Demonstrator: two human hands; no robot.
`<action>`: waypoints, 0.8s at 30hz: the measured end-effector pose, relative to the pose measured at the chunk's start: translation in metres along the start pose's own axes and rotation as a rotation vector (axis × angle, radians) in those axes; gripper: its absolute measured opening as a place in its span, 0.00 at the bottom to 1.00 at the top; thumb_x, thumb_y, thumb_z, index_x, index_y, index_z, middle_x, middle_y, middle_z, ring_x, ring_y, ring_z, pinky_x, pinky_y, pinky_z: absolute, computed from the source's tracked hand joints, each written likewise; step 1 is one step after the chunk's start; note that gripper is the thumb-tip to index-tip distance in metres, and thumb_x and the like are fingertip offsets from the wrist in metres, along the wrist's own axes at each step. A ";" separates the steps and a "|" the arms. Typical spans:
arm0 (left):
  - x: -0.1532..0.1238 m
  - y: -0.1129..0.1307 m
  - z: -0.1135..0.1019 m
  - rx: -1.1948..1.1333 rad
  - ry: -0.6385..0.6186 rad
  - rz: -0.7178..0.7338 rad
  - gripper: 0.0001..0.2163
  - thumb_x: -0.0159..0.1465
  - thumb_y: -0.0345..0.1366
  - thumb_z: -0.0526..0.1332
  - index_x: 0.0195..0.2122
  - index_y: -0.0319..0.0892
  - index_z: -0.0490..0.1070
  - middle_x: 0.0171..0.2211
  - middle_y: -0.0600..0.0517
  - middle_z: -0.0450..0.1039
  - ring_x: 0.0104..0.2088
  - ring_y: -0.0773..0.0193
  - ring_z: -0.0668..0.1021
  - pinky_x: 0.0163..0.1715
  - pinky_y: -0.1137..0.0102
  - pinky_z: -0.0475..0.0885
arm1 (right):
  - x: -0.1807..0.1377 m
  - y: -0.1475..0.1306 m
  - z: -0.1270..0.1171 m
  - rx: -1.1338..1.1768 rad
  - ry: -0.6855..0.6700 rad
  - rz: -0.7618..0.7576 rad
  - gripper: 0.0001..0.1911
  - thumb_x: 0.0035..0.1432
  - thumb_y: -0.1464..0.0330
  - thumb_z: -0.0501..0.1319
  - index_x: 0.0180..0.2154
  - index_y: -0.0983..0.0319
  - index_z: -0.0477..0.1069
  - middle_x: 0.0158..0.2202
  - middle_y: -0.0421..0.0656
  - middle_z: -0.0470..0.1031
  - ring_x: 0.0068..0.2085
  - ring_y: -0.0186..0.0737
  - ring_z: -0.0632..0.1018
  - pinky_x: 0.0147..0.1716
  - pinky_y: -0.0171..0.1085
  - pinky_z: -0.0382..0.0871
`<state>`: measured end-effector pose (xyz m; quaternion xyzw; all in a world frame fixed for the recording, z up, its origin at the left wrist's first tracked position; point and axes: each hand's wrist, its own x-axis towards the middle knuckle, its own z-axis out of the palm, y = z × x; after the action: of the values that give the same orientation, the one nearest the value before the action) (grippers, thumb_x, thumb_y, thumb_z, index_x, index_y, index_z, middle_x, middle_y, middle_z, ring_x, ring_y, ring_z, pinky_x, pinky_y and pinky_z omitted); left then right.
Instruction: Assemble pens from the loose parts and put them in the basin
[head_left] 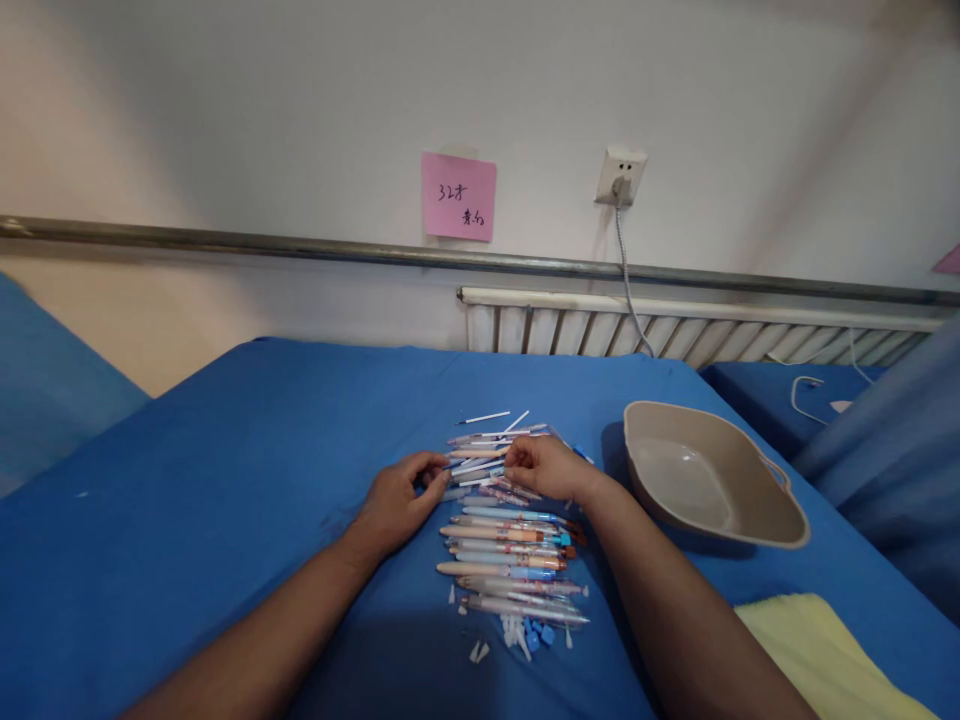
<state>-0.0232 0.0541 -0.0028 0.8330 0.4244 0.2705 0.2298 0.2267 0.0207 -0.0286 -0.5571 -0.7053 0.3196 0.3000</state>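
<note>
Both hands meet over a pile of pen parts in the head view. My left hand (397,502) has its thumb and index finger closed at the left end of a slim pen (478,472). At the other end, the curled fingers of my right hand (551,467) close on the same pen, partly hiding it. Around them lie loose white refills (486,418) and pen barrels. Nearer to me, a row of assembled pens (495,535) in pastel colours lies side by side. Small white tips (516,632) and blue caps (541,634) are heaped below the row.
A beige plastic basin (712,475) stands to the right, beside my right forearm. A yellow cloth (829,650) lies at the lower right of the blue-covered surface (225,480). Behind are a radiator (547,325), a rail, a pink note (459,197) and a socket with a cable.
</note>
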 end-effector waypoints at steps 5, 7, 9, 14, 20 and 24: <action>0.002 -0.009 0.000 0.038 0.097 -0.031 0.14 0.61 0.44 0.55 0.40 0.42 0.72 0.31 0.51 0.76 0.32 0.62 0.76 0.35 0.69 0.71 | 0.004 0.002 -0.001 -0.009 0.101 0.003 0.05 0.54 0.68 0.58 0.29 0.61 0.70 0.22 0.36 0.69 0.24 0.31 0.67 0.22 0.29 0.56; 0.012 -0.010 -0.001 0.069 0.126 -0.083 0.14 0.61 0.43 0.54 0.41 0.42 0.72 0.33 0.50 0.76 0.33 0.61 0.77 0.36 0.68 0.71 | 0.007 0.003 0.000 0.016 0.167 0.016 0.06 0.55 0.67 0.57 0.29 0.61 0.70 0.22 0.36 0.68 0.24 0.31 0.66 0.23 0.29 0.56; 0.033 -0.010 -0.002 0.139 0.107 -0.157 0.14 0.62 0.41 0.54 0.44 0.40 0.70 0.35 0.48 0.77 0.35 0.61 0.77 0.37 0.69 0.71 | 0.009 0.003 0.001 0.058 0.223 0.018 0.06 0.55 0.67 0.57 0.29 0.61 0.69 0.22 0.37 0.69 0.24 0.31 0.67 0.23 0.29 0.57; 0.108 -0.009 0.009 0.295 -0.040 -0.214 0.13 0.58 0.37 0.61 0.42 0.37 0.72 0.39 0.44 0.76 0.41 0.55 0.77 0.40 0.66 0.70 | 0.010 0.002 0.004 0.098 0.289 0.009 0.06 0.56 0.66 0.57 0.30 0.61 0.70 0.24 0.38 0.71 0.26 0.33 0.69 0.26 0.30 0.61; 0.144 -0.012 0.022 0.361 -0.197 -0.218 0.14 0.64 0.38 0.57 0.50 0.40 0.66 0.49 0.46 0.68 0.44 0.59 0.74 0.42 0.59 0.72 | 0.010 -0.008 0.000 0.052 0.295 -0.022 0.05 0.56 0.68 0.56 0.32 0.61 0.70 0.26 0.38 0.73 0.28 0.34 0.71 0.28 0.31 0.62; 0.122 -0.004 0.012 0.329 -0.177 -0.158 0.13 0.64 0.37 0.57 0.48 0.38 0.67 0.46 0.46 0.70 0.43 0.58 0.74 0.42 0.60 0.71 | 0.006 -0.019 -0.002 0.074 0.303 -0.041 0.05 0.56 0.68 0.57 0.31 0.60 0.70 0.26 0.38 0.73 0.28 0.34 0.71 0.28 0.31 0.62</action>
<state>0.0427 0.1555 0.0172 0.8439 0.5051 0.1044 0.1478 0.2156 0.0233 -0.0118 -0.5727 -0.6511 0.2516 0.4298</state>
